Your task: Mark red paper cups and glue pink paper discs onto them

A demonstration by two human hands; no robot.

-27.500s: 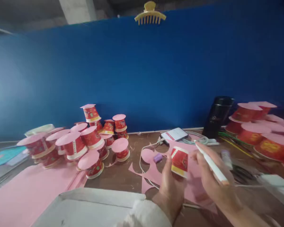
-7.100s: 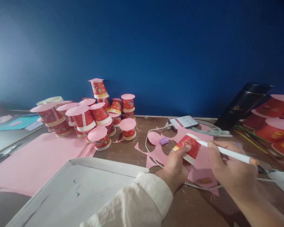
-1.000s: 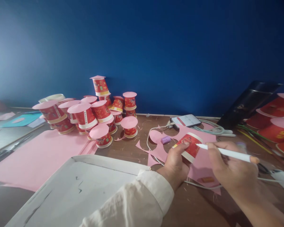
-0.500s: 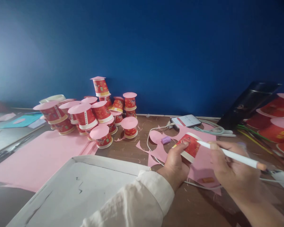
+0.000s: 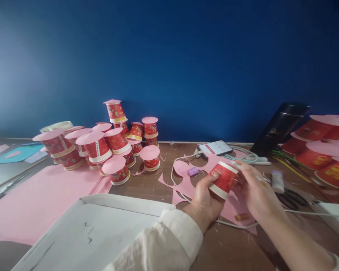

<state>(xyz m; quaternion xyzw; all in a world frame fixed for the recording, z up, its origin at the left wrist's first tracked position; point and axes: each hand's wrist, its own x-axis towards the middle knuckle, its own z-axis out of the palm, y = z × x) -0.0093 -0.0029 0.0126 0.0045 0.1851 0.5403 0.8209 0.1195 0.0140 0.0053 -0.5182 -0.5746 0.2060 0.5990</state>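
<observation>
Red printed paper cup with white rims, tilted, held above the brown wood-grain table at the centre of the clock used here. The left hand, in a cream sleeve, grips its side—thumb across the print, the grip spread to the cup's width. The right hand lies at 3 o'clock, its bent fingertips at the cup's upper edge; whether they grip anything cannot be told.

Beneath the cup, cut pink paper bears a purple cap at 10 o'clock and a small orange-brown piece at 5 o'clock. At 12 o'clock, a phone with a lit screen; at 2 o'clock, a tilted black bottle; at 3 o'clock, a white tube with a lilac top. Towards 9 o'clock, stacked red cups topped with pink paper discs border a large pink sheet—a shallow white tray lies at 8 o'clock.
</observation>
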